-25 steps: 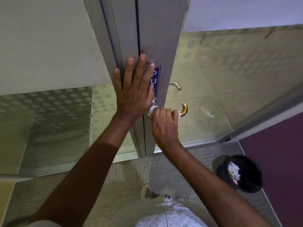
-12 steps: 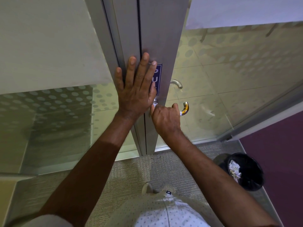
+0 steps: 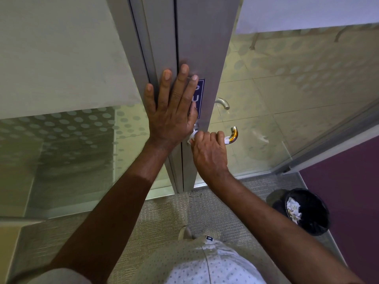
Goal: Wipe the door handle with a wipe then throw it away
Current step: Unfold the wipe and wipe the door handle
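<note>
A curved metal door handle [image 3: 233,135] juts from the grey door frame [image 3: 207,48]; only its bent end shows. My right hand [image 3: 209,152] is wrapped around the handle's bar with a white wipe [image 3: 192,137] bunched inside the grip, wipe edges poking out on both sides. My left hand [image 3: 174,111] lies flat with fingers spread on the door frame just above, partly covering a blue PULL sign [image 3: 200,95].
A black waste bin [image 3: 307,211] with crumpled white paper inside stands on the carpet at the lower right, beside a purple wall [image 3: 348,191]. Frosted dotted glass panels [image 3: 61,140] flank the frame. A second handle [image 3: 223,103] shows behind the glass. My shoe [image 3: 184,232] is below.
My right hand has slid slightly right along the handle with the wipe, which shows again at both sides of the grip. My left hand stays pressed on the frame.
</note>
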The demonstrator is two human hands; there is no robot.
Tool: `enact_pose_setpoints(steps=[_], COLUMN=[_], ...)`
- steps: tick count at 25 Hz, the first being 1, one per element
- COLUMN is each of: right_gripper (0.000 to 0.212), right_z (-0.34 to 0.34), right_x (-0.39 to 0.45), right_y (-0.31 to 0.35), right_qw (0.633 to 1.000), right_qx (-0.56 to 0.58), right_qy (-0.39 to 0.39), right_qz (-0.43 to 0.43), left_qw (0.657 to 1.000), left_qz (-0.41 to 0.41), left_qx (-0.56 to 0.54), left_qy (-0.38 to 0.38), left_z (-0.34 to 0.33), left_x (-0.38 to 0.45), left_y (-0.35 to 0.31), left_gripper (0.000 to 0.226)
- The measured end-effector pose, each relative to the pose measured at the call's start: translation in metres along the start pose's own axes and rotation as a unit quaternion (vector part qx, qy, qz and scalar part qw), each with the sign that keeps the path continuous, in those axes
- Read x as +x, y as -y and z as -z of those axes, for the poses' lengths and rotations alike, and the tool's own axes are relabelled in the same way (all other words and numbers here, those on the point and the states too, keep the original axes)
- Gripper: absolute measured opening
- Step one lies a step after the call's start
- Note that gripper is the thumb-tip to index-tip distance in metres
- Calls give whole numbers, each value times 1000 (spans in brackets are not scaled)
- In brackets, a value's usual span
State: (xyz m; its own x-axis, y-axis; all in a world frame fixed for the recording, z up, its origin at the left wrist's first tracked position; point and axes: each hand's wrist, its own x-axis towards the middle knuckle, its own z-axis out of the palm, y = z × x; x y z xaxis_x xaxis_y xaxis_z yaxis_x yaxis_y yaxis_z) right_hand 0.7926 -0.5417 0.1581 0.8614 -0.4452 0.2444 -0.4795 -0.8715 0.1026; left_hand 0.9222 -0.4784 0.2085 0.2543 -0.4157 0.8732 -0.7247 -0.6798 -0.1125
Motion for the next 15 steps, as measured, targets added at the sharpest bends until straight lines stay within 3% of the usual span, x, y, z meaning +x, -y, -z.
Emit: enact_pose_setpoints(steps=[5, 7, 9, 12, 15], right_gripper=[31, 44, 51, 26, 16], right_z=[19, 20, 14, -5, -12], right_x=[20, 19, 10, -12, -16], right_y=[3, 2, 0, -8, -9], right_qw=[996, 996, 997, 992, 996], right_qx=[8, 26, 77, 108, 68], right_qy=[92, 83, 21, -60, -56], right_qz=[10, 9, -16, -16, -8], left_qw=[1000, 1000, 1000, 1000, 1000], left_qz=[-4, -5, -2, 4, 4], left_qx=[-3, -4, -11, -20, -24], left_qy=[2, 8, 12, 16, 18], left_z=[5, 6, 7, 7, 7], left_x=[2, 2, 3, 3, 4], left_y=[-1, 0, 0, -1, -1], left_gripper=[61, 63, 63, 63, 62])
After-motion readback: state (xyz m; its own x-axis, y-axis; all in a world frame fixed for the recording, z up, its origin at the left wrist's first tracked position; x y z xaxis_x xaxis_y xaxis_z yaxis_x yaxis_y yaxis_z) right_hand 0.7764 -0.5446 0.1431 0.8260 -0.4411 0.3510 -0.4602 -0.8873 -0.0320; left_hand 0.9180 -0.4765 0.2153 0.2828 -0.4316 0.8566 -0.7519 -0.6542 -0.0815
